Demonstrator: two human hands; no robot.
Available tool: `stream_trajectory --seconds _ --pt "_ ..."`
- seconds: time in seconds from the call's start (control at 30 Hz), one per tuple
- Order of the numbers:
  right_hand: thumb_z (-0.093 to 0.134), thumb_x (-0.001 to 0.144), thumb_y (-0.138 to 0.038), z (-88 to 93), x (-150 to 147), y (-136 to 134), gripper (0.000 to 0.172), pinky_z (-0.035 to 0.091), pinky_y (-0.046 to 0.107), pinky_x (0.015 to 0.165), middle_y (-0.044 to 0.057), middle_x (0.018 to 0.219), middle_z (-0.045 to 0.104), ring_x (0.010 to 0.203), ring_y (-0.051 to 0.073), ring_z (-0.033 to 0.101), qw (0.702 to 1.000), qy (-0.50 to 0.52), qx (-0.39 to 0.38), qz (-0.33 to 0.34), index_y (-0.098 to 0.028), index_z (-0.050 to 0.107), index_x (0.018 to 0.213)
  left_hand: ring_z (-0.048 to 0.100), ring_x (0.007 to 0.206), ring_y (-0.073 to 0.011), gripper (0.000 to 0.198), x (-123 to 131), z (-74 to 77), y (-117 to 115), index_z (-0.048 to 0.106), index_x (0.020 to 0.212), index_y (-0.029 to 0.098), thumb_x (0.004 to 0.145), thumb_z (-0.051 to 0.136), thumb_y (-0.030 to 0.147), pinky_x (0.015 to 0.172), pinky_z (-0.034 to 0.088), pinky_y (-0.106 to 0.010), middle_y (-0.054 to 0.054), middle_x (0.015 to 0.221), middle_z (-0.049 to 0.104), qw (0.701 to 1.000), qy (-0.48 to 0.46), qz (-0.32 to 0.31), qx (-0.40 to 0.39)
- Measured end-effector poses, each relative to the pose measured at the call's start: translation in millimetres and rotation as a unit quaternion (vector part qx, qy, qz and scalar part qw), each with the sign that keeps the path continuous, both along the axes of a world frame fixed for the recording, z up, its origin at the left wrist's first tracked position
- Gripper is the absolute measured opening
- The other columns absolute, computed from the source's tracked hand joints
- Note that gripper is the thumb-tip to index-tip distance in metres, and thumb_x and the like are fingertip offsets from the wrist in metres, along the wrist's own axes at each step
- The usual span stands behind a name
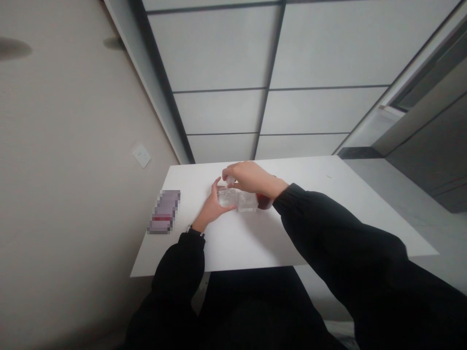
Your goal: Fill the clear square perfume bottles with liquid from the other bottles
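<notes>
Two clear containers stand side by side near the middle of the white table. Around the left clear container [226, 197] my left hand [214, 206] is wrapped, thumb in front and fingers behind. My right hand [248, 176] is above it, its fingers closed on a small whitish, translucent piece [230, 180] over the container's top. The right clear container [247, 201] touches or nearly touches the left one. Beside it, a dark red item [264, 201] is partly hidden by my right wrist.
The white table [233, 248] has a pixelated purplish object [165, 212] near its left edge. A wall with a socket [141, 155] rises at the left. White panels with dark strips [219, 53] stand behind the table.
</notes>
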State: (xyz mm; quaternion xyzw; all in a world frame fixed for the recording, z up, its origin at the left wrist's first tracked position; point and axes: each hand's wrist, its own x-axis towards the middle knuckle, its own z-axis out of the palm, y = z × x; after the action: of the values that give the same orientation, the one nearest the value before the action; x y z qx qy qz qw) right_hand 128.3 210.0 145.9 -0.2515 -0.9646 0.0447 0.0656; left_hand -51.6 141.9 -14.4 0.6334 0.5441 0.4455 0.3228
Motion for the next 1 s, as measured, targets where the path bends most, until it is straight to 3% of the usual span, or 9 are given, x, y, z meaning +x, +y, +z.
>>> stream_trajectory --seconds 0.3,0.7,0.87,1.0 --pt "0.069 0.096 -0.022 -6.6 15 -1 0.021 0.041 0.032 0.077 0.009 0.116 0.079 0.101 0.025 0.071 0.997 0.048 -0.025 -0.055 -0.021 0.074 0.116 0.06 0.13 -0.0326 0.121 -2 -5.8 2 0.015 0.163 0.027 0.071 0.094 0.033 0.116 0.042 -0.053 -0.012 0.134 0.058 1.0 0.002 -0.008 0.002" --pt "0.075 0.089 -0.019 -9.6 27 16 0.02 0.046 0.033 0.084 0.01 0.112 0.08 0.099 0.025 0.072 0.993 0.061 -0.089 -0.046 -0.019 0.076 0.109 0.059 0.131 -0.0322 0.121 -4 -5.1 2 0.015 0.162 0.026 0.071 0.093 0.033 0.117 0.042 -0.053 -0.012 0.136 0.058 0.999 0.034 0.0 0.001" --pt "0.074 0.089 -0.025 -7.4 44 40 0.021 0.049 0.031 0.087 0.008 0.11 0.08 0.097 0.022 0.072 0.985 0.086 -0.141 -0.047 -0.019 0.075 0.109 0.058 0.133 -0.0317 0.12 -3 2.7 -3 0.013 0.162 0.025 0.073 0.092 0.035 0.118 0.041 -0.052 -0.013 0.14 0.057 0.998 0.054 0.001 -0.016" --pt "0.075 0.086 -0.037 -6.9 60 68 0.028 0.051 0.032 0.08 0.008 0.105 0.08 0.087 0.021 0.07 0.98 0.083 -0.171 -0.065 -0.018 0.075 0.106 0.059 0.133 -0.0327 0.114 -6 9.2 -10 0.021 0.16 0.025 0.072 0.092 0.037 0.118 0.042 -0.052 -0.014 0.14 0.056 0.996 0.078 0.0 -0.032"
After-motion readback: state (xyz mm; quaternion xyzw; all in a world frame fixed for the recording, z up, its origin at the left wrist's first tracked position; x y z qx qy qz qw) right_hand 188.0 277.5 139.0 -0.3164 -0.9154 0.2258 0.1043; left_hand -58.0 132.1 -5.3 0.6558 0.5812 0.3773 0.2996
